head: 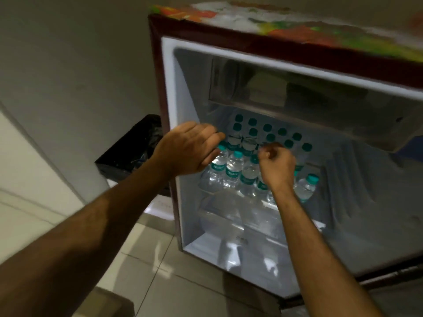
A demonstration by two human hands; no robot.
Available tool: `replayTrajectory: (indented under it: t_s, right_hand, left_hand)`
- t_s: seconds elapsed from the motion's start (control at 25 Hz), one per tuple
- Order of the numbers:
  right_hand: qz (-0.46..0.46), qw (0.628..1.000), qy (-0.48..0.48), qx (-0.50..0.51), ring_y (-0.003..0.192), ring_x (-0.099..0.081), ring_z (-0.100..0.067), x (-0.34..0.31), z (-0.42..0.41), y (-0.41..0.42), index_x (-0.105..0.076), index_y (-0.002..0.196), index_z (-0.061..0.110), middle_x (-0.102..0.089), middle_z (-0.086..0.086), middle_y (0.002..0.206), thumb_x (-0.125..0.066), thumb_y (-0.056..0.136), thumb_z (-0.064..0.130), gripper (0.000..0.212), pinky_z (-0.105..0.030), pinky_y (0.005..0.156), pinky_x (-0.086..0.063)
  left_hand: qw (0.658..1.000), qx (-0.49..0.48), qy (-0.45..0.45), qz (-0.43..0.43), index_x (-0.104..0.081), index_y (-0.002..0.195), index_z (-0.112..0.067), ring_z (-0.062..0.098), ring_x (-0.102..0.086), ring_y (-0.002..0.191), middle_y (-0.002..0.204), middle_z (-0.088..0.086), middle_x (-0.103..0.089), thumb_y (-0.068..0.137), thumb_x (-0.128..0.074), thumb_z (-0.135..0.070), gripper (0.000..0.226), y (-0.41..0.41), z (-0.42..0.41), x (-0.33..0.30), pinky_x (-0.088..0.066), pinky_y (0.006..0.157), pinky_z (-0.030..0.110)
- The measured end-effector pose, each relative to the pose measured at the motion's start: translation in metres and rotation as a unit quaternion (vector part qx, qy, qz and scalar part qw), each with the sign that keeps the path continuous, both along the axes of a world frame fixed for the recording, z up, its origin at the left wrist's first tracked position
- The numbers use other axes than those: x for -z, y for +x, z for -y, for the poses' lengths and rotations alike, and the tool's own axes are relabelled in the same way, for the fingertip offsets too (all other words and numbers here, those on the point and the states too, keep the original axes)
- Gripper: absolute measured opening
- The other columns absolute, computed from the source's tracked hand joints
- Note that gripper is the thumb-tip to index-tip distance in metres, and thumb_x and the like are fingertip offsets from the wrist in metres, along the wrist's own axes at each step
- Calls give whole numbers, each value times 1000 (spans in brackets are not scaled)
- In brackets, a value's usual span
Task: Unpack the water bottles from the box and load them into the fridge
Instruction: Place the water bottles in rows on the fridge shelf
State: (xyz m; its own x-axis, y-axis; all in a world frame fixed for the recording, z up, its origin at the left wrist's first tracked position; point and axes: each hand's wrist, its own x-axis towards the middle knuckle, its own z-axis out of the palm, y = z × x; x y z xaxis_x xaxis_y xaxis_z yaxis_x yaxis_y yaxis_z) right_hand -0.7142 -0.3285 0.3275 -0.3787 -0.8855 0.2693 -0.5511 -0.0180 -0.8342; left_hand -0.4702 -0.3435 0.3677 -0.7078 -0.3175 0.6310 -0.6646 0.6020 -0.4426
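Progress: loading is judged well advanced. The fridge stands open, and its upper shelf carries many bottles with teal caps, upright in close rows from the back wall to the shelf's front edge. The compartment below the shelf shows only pale, blurred shapes; whether bottles stand there cannot be told. The box is not identifiable in view, so the number of bottles left to unpack cannot be told. A brown corner at the lower left edge of the frame may belong to it, but this is uncertain.

Left to right:

1. A black bin stands on the floor just beside the fridge's left wall.
2. The left hand is at the fridge's left opening edge, back of the hand toward the camera, fingers bent toward the front-left bottles. Whether it grips a bottle cannot be told; the fingertips are hidden or blurred.
3. The right hand is over the middle of the front row, fingers curled inward. It covers the bottles beneath it; whether it holds one cannot be told.
4. One bottle stands at the right end of the front row, just beside the right wrist, apart from both hands.
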Motion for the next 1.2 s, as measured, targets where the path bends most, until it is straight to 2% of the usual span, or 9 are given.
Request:
replayTrajectory:
  t_s: [0.12,0.28,0.44,0.56,0.76,0.88,0.96,1.08,1.2]
  right_hand:
    - [-31,995,21,-92,69,-64,-15,48,-41,34,-70,77,21,-66,7,70,-61,85,21,13,-18,65,-49]
    - [-14,968,131,-214,74,-69,-25,139,-111,77,-72,84,24,-72,1,75,-61,84,18,12,-40,73,-57]
    - [-16,924,214,-317,82,-68,-21,234,-194,117,-75,94,13,-72,0,87,-66,87,8,13,-30,77,-54]
    - [-29,853,337,-397,84,-64,-12,307,-263,149,-73,103,13,-72,-2,95,-61,91,12,17,-20,77,-53]
    - [-74,729,436,-523,96,-64,-12,392,-376,187,-67,114,25,-67,4,107,-62,93,21,23,-31,83,-57]
    - [-109,658,449,-594,110,-59,-12,422,-437,202,-62,122,26,-61,6,123,-69,91,28,32,-26,89,-49]
    - [-150,631,423,-633,118,-56,-17,438,-471,210,-60,128,24,-56,3,132,-72,89,32,42,-31,96,-49]
    - [-232,576,376,-687,128,-48,-26,453,-509,214,-56,134,20,-46,-5,141,-72,88,35,51,-42,105,-45]
    - [-271,578,344,-689,132,-43,-30,464,-526,213,-49,141,17,-39,-10,146,-69,92,27,54,-45,109,-39]
  left_hand:
    - [995,17,72,-63,-67,119,-6,35,-64,110,118,18,-67,96,-59,-23,29,15,-30,32,-47,97,44]
    - [953,-50,271,-129,-68,120,-8,30,-65,113,121,13,-68,97,-59,-22,28,66,-127,138,-55,92,42]
    - [848,-167,486,-129,-64,119,-13,29,-66,100,117,9,-67,100,-44,-31,33,117,-249,259,-55,81,38]
    - [769,-245,583,-94,-59,124,-23,20,-63,101,123,2,-63,102,-40,-35,32,141,-343,333,-50,83,29]
    - [657,-317,684,-37,-55,133,-28,13,-57,116,137,-6,-53,102,-46,-38,34,157,-454,413,-49,91,25]
    - [647,-320,692,-16,-59,129,-25,15,-60,111,133,-3,-57,98,-51,-38,34,163,-496,447,-53,88,27]
    - [651,-302,697,-4,-60,127,-26,15,-59,112,131,-3,-58,96,-53,-40,34,163,-522,464,-54,88,28]
    - [622,-279,731,27,-56,129,-30,12,-60,109,131,-7,-56,98,-47,-44,36,158,-559,480,-52,87,26]
    - [611,-280,740,38,-56,128,-32,14,-62,107,129,-8,-57,95,-54,-48,36,154,-576,487,-55,85,27]
